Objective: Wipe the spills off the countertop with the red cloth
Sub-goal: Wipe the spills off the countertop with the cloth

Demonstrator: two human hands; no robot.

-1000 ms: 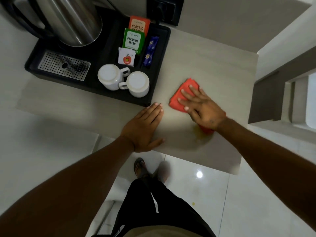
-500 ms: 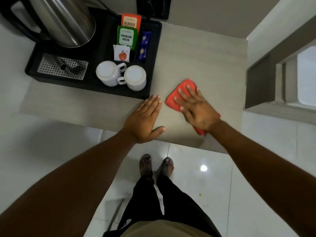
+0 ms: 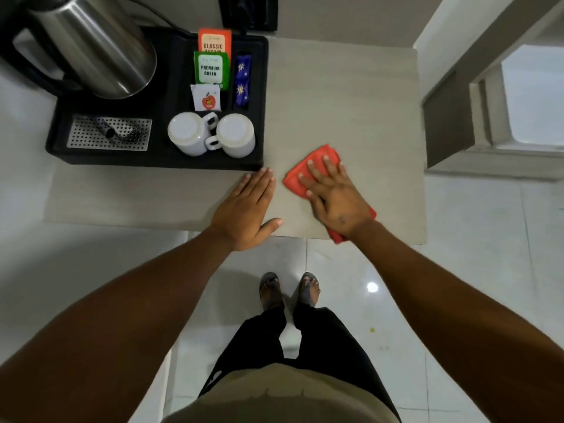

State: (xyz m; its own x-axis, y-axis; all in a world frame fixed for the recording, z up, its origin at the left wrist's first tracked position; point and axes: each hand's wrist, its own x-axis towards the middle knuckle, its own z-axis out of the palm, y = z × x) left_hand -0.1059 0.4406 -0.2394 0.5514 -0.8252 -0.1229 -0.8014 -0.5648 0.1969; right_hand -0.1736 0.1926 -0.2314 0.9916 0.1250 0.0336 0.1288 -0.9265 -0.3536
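Note:
The red cloth (image 3: 319, 158) lies folded on the beige countertop (image 3: 341, 102), near its front edge. My right hand (image 3: 334, 198) presses flat on top of the cloth with fingers spread, covering its middle; red corners show beyond the fingertips and at the wrist. My left hand (image 3: 245, 209) rests flat on the counter just left of the cloth, fingers together, fingertips touching the black tray's front corner. No spill is visible on the bare counter around the cloth.
A black tray (image 3: 158, 155) at the back left holds a steel kettle (image 3: 100, 53), two upturned white cups (image 3: 210, 134), tea sachets (image 3: 212, 67) and a metal drip grate (image 3: 110, 132). A wall socket (image 3: 248, 10) sits behind. The counter's right edge meets a white wall.
My right hand has slid the cloth back along the counter's front part, covering the yellowish stain seen a second ago. The left hand stayed flat in place. The camera view shifted.

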